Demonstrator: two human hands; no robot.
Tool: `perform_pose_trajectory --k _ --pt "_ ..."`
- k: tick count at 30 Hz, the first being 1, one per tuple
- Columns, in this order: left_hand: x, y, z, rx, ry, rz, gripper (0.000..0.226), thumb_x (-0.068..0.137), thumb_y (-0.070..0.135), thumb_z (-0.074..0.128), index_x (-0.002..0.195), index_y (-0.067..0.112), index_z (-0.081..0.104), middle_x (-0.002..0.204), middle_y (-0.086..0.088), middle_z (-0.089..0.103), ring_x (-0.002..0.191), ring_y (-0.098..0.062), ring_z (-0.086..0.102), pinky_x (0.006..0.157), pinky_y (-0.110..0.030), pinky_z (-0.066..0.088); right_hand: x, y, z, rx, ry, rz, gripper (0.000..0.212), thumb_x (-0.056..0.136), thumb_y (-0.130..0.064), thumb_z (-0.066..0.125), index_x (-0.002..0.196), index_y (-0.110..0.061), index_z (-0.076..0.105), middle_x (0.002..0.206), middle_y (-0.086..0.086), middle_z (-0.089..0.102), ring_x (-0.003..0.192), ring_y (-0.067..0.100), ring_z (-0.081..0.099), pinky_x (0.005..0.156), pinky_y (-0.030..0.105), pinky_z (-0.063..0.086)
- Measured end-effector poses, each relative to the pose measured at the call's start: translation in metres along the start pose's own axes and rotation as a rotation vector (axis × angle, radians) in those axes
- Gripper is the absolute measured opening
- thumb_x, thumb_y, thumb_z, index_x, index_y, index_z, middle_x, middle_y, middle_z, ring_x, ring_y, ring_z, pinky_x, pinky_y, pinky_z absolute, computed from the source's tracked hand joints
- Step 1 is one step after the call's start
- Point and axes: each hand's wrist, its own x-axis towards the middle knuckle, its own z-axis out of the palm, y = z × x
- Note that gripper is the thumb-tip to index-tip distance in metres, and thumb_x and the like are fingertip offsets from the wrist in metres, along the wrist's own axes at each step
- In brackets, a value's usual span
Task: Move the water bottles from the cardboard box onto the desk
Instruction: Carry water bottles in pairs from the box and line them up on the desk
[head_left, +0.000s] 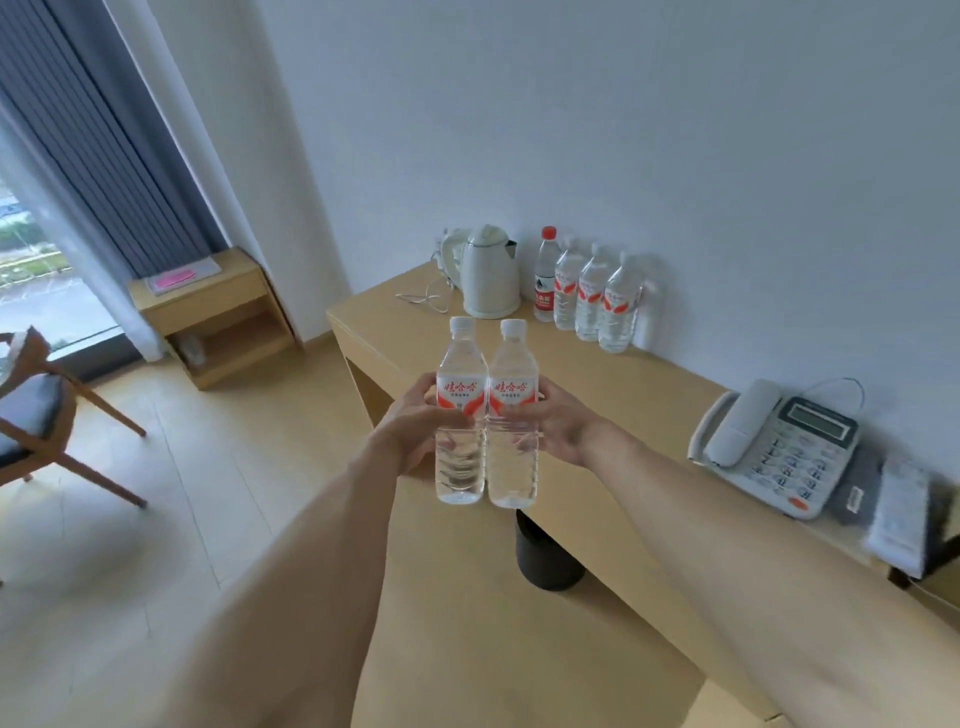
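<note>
Two clear water bottles with white caps and red-and-white labels stand upright side by side in the air in front of the wooden desk. My left hand grips the left bottle around its middle. My right hand grips the right bottle the same way. The two bottles touch each other. On the desk against the wall stand three more bottles of this kind in a row. The cardboard box is not in view.
A white kettle and a red-capped bottle stand at the desk's far end. A desk phone and a remote lie to the right. A dark bin sits under the desk. A chair and a low cabinet stand left.
</note>
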Motion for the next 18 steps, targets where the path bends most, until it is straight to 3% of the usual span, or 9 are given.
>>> perform_pose_trajectory --k 2,6,12,18 --pt "0.032 0.005 0.017 0.043 -0.067 -0.025 0.083 0.056 -0.009 0.078 0.131 0.018 0.054 0.118 -0.02 0.068 0.115 -0.041 0.064 0.103 -0.063 0.045 0.006 -0.002 -0.023 0.022 0.087 0.004 0.063 0.077 -0.007 0.081 0.133 -0.018 0.053 0.122 0.012 0.069 0.103 0.027 0.068 0.077 0.041 0.049" --pt "0.094 0.009 0.05 0.121 -0.208 -0.027 0.072 0.073 -0.016 0.072 0.132 0.019 0.052 0.117 -0.02 0.065 0.107 -0.037 0.062 0.087 -0.052 0.048 0.013 -0.004 -0.068 0.039 0.274 0.014 0.067 0.079 -0.003 0.08 0.137 -0.017 0.049 0.13 0.015 0.064 0.12 0.036 0.062 0.078 0.046 0.047" --pt "0.19 0.016 0.096 0.182 -0.465 -0.037 0.073 0.074 -0.018 0.072 0.134 0.018 0.052 0.113 -0.018 0.065 0.101 -0.035 0.063 0.078 -0.047 0.045 0.024 -0.016 -0.121 0.032 0.534 0.013 0.057 0.082 -0.004 0.077 0.133 -0.02 0.056 0.12 0.004 0.07 0.104 0.017 0.067 0.064 0.031 0.051" --pt "0.268 0.031 0.125 0.285 -0.658 -0.046 0.069 0.073 -0.016 0.074 0.133 0.01 0.052 0.113 -0.016 0.067 0.101 -0.032 0.065 0.079 -0.041 0.049 0.049 -0.02 -0.148 0.026 0.815 0.057 0.05 0.077 -0.01 0.084 0.121 -0.024 0.064 0.113 -0.002 0.074 0.105 0.014 0.068 0.078 0.031 0.05"
